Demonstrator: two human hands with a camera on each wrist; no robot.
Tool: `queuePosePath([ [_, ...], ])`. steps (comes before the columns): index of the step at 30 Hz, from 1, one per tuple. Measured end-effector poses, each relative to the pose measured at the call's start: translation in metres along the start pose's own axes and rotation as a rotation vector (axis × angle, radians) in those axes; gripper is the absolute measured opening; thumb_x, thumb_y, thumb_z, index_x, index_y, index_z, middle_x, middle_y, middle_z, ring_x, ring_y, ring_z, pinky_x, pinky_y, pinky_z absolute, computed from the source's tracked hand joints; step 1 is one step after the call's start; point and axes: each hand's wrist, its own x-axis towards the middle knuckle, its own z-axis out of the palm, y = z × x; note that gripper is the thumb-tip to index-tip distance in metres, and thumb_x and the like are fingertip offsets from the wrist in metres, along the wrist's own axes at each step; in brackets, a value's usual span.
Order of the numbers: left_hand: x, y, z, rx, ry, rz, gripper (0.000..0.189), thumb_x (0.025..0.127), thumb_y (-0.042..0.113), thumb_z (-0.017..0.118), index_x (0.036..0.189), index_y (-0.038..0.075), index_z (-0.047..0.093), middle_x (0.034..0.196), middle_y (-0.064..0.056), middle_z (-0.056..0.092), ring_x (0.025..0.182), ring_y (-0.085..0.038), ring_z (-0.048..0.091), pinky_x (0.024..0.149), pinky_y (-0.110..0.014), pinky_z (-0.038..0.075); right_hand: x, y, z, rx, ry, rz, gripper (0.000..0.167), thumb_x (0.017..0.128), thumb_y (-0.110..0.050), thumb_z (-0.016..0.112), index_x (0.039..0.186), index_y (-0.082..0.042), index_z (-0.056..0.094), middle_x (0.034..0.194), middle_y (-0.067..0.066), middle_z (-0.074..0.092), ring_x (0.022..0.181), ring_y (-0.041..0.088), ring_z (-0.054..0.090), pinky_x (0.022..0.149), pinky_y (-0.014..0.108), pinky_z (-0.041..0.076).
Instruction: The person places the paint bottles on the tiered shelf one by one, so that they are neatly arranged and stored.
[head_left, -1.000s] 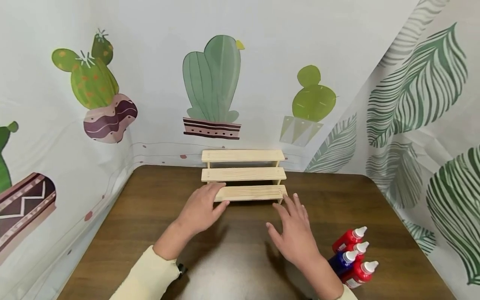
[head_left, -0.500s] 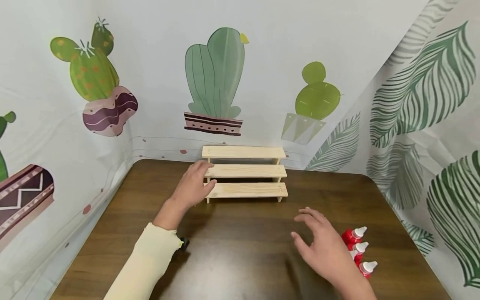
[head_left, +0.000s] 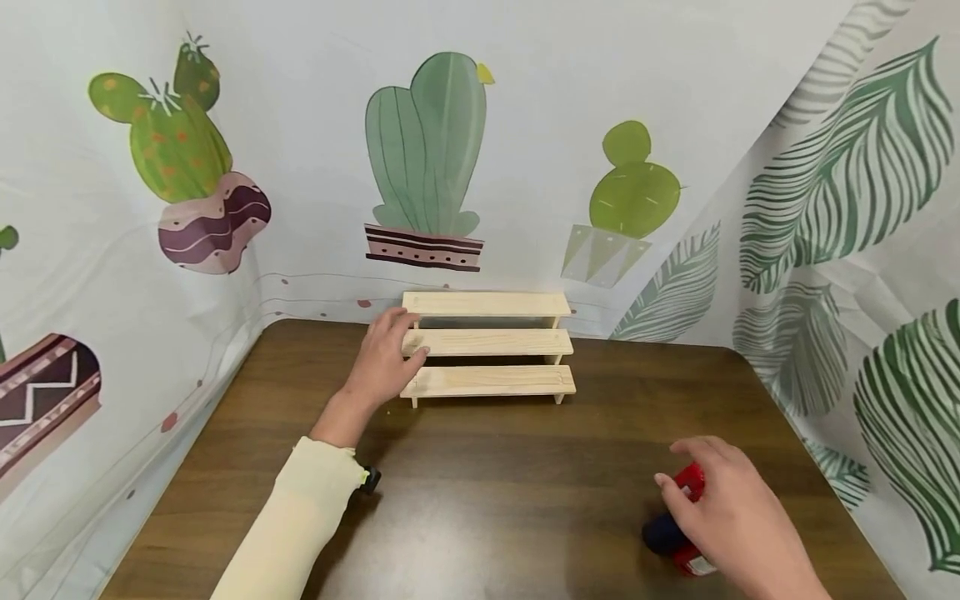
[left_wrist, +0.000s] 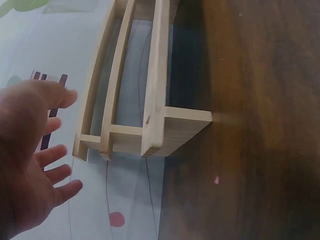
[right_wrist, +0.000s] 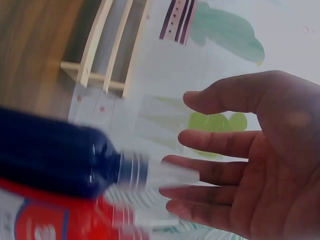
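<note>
A pale wooden three-tier stepped rack (head_left: 495, 342) stands at the back of the table. At its left end is my left hand (head_left: 381, 360), fingers spread and overlapping the upper tiers in the head view; the left wrist view shows nothing in its grasp. My right hand (head_left: 738, 510) hovers over the bottle group at the right, thumb and fingers apart. Below it show a dark blue squeeze bottle (right_wrist: 55, 155) and a red squeeze bottle (right_wrist: 47, 215), both with pointed white nozzles. That hand hides most of the bottles in the head view.
The brown wooden table (head_left: 480, 475) has rounded back corners. Behind it and along its sides hangs a white cloth (head_left: 540, 75) printed with cacti and leaves. The rack stands close to the back cloth.
My right hand has moved from near the rack's right end rightward and down to the bottles. My left hand has slid up and left from the lowest tier.
</note>
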Motion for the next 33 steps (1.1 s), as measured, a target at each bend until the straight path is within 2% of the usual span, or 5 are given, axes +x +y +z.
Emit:
queuePosePath([
  [4,0.009,0.000,-0.003,-0.036,0.046,-0.002,0.056,0.103,0.024,0.068,0.153,0.006,0.051,0.165,-0.022,0.034,0.153,-0.048,0.033,0.120,-0.066,0.037,0.000,0.019,-0.006,0.005,0.006,0.042,0.039,0.095,-0.033,0.079,0.118,-0.002,0.072,0.127,0.027,0.069,0.117,0.048,0.061,0.096,0.070,0.051],
  [15,0.027,-0.007,0.004,-0.040,-0.047,-0.048,0.076,0.109,0.037,0.059,0.171,0.015,0.021,0.180,-0.012,0.003,0.166,-0.044,0.005,0.129,-0.068,0.021,0.018,0.074,-0.005,0.195,0.027,0.082,0.057,0.103,-0.030,0.070,0.141,0.009,0.053,0.149,0.042,0.040,0.128,0.058,0.045,0.092,0.069,0.049],
  [22,0.033,-0.008,0.010,-0.211,-0.099,-0.125,0.072,0.113,0.040,0.049,0.171,0.014,0.016,0.181,-0.007,-0.005,0.166,-0.042,0.012,0.127,-0.066,0.029,0.035,0.108,0.007,0.469,-0.201,0.209,0.065,0.110,-0.044,0.054,0.153,0.003,0.043,0.143,0.015,0.063,0.111,0.006,0.066,0.078,0.016,0.054],
  [27,0.037,-0.013,0.014,-0.278,-0.063,-0.149,0.064,0.115,0.038,0.043,0.169,0.010,0.023,0.181,-0.010,0.006,0.166,-0.039,0.015,0.128,-0.062,0.029,0.040,0.134,0.020,0.803,-0.414,0.144,0.045,0.117,-0.033,0.035,0.149,-0.007,0.053,0.124,-0.030,0.065,0.110,-0.010,0.061,0.088,0.025,0.057],
  [33,0.044,-0.018,0.016,-0.259,-0.020,-0.156,0.060,0.113,0.029,0.051,0.167,0.011,0.033,0.179,-0.014,0.012,0.165,-0.039,0.019,0.124,-0.062,0.036,0.049,0.150,0.024,1.147,-0.792,-0.065,0.060,0.116,-0.035,0.008,0.162,-0.014,0.041,0.149,-0.022,0.059,0.133,0.006,0.060,0.103,0.044,0.053],
])
